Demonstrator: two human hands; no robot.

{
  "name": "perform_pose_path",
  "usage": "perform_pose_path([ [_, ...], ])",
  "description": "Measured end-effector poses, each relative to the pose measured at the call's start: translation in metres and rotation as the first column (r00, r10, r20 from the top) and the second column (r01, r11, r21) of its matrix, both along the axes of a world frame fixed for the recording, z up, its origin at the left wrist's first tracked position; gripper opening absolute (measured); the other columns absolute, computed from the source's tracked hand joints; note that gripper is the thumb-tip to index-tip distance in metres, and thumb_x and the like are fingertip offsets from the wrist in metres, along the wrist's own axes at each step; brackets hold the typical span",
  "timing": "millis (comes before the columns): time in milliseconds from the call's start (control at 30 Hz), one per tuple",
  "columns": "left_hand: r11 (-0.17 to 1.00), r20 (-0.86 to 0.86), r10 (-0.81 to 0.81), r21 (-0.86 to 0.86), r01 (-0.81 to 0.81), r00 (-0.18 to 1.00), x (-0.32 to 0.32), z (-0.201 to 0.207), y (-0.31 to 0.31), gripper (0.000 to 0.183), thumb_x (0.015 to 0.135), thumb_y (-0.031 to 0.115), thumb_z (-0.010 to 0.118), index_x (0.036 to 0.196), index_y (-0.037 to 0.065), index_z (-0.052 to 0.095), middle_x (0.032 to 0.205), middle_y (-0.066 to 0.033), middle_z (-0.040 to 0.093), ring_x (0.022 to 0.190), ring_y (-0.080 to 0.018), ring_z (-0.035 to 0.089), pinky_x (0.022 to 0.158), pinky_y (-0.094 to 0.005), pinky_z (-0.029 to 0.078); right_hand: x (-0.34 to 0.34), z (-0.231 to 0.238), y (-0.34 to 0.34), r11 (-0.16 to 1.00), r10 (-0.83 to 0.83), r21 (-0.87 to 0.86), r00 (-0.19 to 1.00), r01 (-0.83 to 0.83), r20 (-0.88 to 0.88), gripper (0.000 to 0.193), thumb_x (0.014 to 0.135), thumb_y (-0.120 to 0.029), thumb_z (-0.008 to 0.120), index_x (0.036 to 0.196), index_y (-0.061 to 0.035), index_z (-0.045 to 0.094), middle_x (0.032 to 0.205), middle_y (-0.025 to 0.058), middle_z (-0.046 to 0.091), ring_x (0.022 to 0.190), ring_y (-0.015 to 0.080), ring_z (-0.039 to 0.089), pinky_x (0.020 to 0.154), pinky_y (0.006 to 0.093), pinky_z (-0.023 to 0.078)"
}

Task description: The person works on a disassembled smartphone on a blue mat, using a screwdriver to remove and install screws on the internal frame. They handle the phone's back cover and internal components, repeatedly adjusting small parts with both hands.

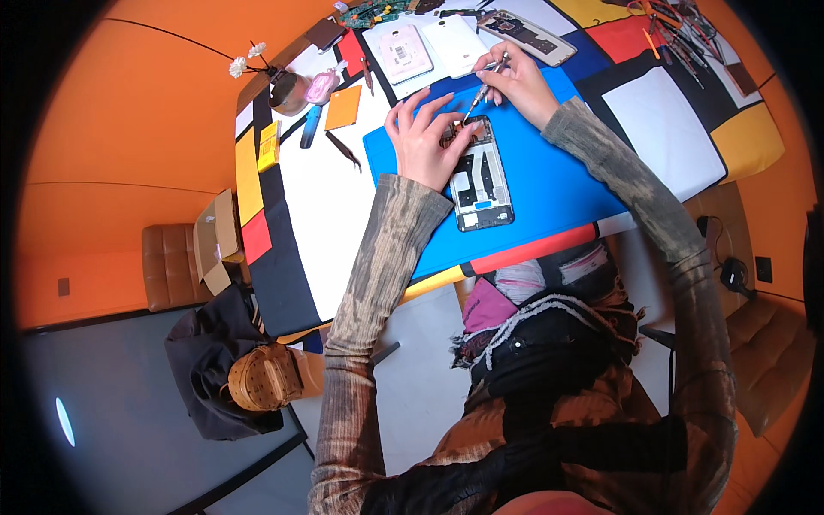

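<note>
An opened smartphone (483, 190) lies on a blue mat (558, 193), its inner frame and dark parts bare. My right hand (521, 86) grips a slim screwdriver (481, 96) near its top, and the shaft slants down to the upper end of the phone. My left hand (424, 142) rests over the phone's upper left part, fingers spread, thumb and fingertips close to the screwdriver's tip. What lies under those fingertips is hidden. Tweezers (343, 150) with dark arms lie left of my left hand.
Behind the mat lie a pinkish phone back (403, 53), a white one (455, 47) and another opened phone (527, 38). Several tools (682, 43) are heaped at the far right. At the left stand a vase (288, 90), a yellow box (269, 146) and an orange pad (343, 107).
</note>
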State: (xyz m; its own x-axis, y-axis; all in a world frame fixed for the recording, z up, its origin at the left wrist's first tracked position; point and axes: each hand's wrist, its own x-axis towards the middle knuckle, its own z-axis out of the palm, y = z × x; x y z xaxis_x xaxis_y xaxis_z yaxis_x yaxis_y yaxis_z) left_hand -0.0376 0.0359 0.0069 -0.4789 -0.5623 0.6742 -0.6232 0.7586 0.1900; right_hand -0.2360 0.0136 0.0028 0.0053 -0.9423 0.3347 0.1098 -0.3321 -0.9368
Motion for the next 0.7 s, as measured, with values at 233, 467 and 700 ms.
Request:
perform_pose_path([
  [233, 1.000, 0.043, -0.012, -0.027, 0.013, 0.999, 0.0023, 0.0010, 0.0003, 0.009, 0.077, 0.023, 0.073, 0.081, 0.015, 0.071, 0.112, 0.0029, 0.064, 0.118, -0.0219, 0.047, 0.101, -0.0439, 0.024, 0.0005, 0.0022, 0.0015, 1.000, 0.008, -0.009, 1.000, -0.008, -0.001, 0.020, 0.087, -0.001, 0.058, 0.093, -0.0077, 0.040, 0.094, 0.0052, 0.062, 0.060, 0.0053, 0.056, 0.049, 0.0185, 0.045],
  [467, 0.999, 0.022, -0.034, -0.010, 0.034, 0.999, 0.0014, 0.0031, 0.0008, 0.007, 0.074, 0.019, 0.073, 0.079, 0.015, 0.072, 0.115, 0.0028, 0.062, 0.119, -0.0224, 0.046, 0.103, -0.0458, 0.023, 0.0004, 0.0026, 0.0017, 0.999, -0.004, -0.040, 1.000, 0.003, -0.013, 0.021, 0.086, -0.002, 0.059, 0.094, -0.0078, 0.040, 0.094, 0.0035, 0.063, 0.063, 0.0053, 0.058, 0.049, 0.0191, 0.046],
  [700, 0.999, 0.023, -0.008, -0.042, 0.009, 1.000, 0.0012, 0.0033, 0.0006, 0.010, 0.076, 0.024, 0.074, 0.079, 0.014, 0.072, 0.109, 0.0021, 0.065, 0.115, -0.0227, 0.049, 0.099, -0.0425, 0.025, 0.0033, 0.0098, 0.0074, 0.999, -0.023, -0.047, 0.999, 0.021, -0.042, 0.025, 0.089, -0.003, 0.058, 0.089, -0.0109, 0.034, 0.099, 0.0048, 0.062, 0.061, 0.0028, 0.054, 0.051, 0.0160, 0.042],
])
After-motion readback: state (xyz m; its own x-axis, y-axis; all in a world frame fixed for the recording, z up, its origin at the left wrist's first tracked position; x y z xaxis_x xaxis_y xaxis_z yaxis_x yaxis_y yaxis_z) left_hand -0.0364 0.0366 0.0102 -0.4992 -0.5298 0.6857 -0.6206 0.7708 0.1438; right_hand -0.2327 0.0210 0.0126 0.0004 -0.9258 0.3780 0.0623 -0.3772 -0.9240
